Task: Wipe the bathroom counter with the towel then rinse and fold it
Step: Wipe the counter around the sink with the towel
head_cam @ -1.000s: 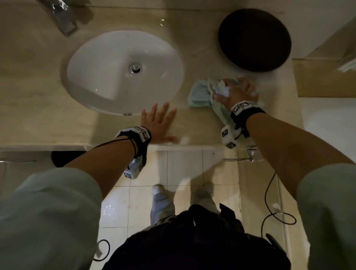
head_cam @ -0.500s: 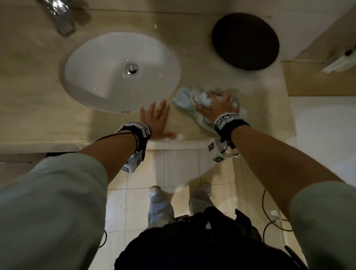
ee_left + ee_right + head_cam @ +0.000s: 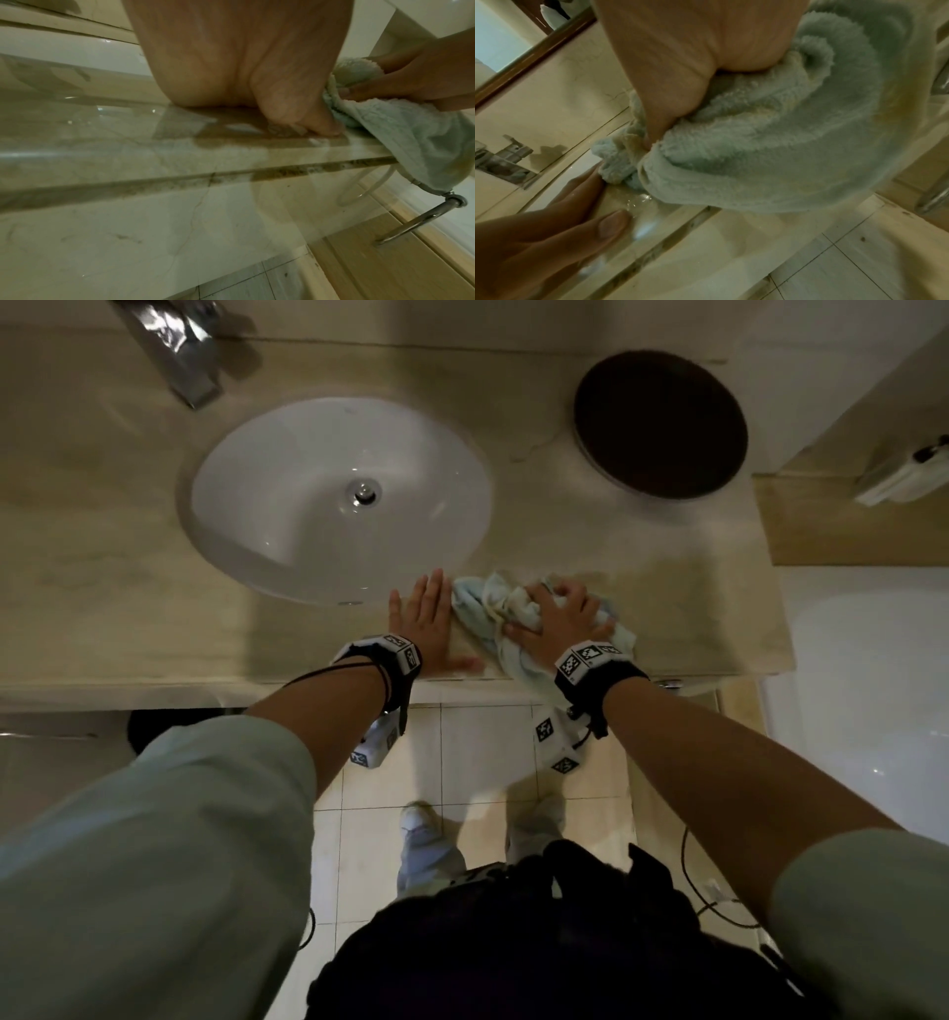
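Head view first: the right hand is spread over a bunched pale-blue towel on the counter, fingers curled into the cloth and pressing it down just right of the sink. The left hand lies flat beside it, fingers straight, palm on the stone, holding nothing. A dark round tray sits further back and the faucet stands behind the basin. Wiping looks to be the step in hand — no water shows running, and the towel is crumpled, not folded.

Left wrist view: the heel of the left hand rests on the counter's glossy top, touching the towel, part of which hangs over the front edge near a metal towel ring.

Right wrist view: the right hand's thumb and palm dig into the towel, gripping a fold; small droplets glint on the stone by the left hand's thumb.

By my reading the task is in its first part — the strip right of the basin is being covered, while the stretch left of the sink, the rinse and the fold all appear left to do.
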Demonstrator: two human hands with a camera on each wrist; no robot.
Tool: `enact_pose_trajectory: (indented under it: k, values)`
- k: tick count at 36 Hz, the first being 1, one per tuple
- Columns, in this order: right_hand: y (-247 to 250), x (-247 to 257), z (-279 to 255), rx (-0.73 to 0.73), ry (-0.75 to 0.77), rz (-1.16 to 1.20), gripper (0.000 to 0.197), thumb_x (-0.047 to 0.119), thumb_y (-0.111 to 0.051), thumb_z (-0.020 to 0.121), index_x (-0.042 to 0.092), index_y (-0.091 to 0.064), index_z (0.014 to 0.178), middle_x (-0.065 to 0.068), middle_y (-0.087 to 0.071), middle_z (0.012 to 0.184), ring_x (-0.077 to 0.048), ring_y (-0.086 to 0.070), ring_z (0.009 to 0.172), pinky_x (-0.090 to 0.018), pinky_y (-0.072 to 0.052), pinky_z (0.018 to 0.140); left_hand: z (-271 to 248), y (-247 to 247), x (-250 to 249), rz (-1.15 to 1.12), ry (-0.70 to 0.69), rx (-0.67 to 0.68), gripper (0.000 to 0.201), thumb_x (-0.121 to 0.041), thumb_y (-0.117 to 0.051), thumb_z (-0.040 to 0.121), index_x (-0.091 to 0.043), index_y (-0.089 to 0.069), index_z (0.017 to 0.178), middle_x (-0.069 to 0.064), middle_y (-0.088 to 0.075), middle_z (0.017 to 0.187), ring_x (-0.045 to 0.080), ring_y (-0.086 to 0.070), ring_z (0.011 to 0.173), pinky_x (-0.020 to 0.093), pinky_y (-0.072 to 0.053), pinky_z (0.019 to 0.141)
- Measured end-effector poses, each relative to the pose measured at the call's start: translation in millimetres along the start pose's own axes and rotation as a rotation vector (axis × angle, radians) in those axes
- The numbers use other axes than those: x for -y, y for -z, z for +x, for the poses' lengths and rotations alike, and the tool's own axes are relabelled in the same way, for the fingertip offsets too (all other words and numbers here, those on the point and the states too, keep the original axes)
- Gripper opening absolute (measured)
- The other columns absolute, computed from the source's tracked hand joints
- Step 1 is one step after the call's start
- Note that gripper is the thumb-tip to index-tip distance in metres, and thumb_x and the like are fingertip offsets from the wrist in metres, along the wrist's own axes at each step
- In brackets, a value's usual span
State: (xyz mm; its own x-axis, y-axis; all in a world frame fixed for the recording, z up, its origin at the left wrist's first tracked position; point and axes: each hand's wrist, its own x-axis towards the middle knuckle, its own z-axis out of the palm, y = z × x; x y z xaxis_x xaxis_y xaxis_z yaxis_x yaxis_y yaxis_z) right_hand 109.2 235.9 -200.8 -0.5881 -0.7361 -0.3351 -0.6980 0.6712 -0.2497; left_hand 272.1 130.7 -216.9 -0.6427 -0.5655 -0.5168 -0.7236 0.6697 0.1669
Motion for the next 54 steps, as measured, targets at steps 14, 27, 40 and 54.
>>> enact_pose_trajectory:
  k: [14,27,40,54]
  values:
    - [34,23,96,0.041,0.023,0.046,0.071,0.075,-0.049,0.075,0.040,-0.039,0.136,-0.005,-0.023,0.143,-0.033,-0.021,0.135,-0.062,-0.014,0.108,7,-4,0,0.017,0.025,-0.043,0.125,-0.084,-0.045,0.069,-0.010,0.018,0.149,0.004,0.021,0.158,0.025,0.013,0.146,0.053,0.009,0.114]
    - [34,23,109,-0.047,0.059,-0.025,0.067,0.075,-0.047,0.076,0.039,-0.043,0.133,-0.005,-0.027,0.143,-0.033,-0.026,0.133,-0.058,-0.017,0.106,9,-8,0,0.030,0.025,-0.063,0.127,-0.083,-0.048,0.067,-0.012,0.019,0.149,0.003,0.020,0.158,0.024,0.012,0.146,0.052,0.008,0.114]
    - [7,-7,28,-0.090,0.069,-0.026,0.072,0.076,-0.048,0.073,0.037,-0.045,0.134,-0.001,-0.032,0.141,-0.029,-0.030,0.128,-0.055,-0.017,0.109,4,-2,2,0.020,-0.006,-0.002,0.124,-0.083,-0.046,0.070,-0.012,0.019,0.149,0.003,0.024,0.157,0.025,0.016,0.146,0.053,0.008,0.115]
    - [-5,-28,-32,-0.050,-0.127,0.051,0.068,0.069,-0.055,0.078,0.037,-0.039,0.136,-0.001,-0.024,0.145,-0.033,-0.023,0.134,-0.057,-0.013,0.110,-3,7,2,0.020,-0.028,0.061,0.121,-0.082,-0.044,0.073,-0.012,0.022,0.148,0.004,0.027,0.156,0.024,0.018,0.145,0.054,0.007,0.116]
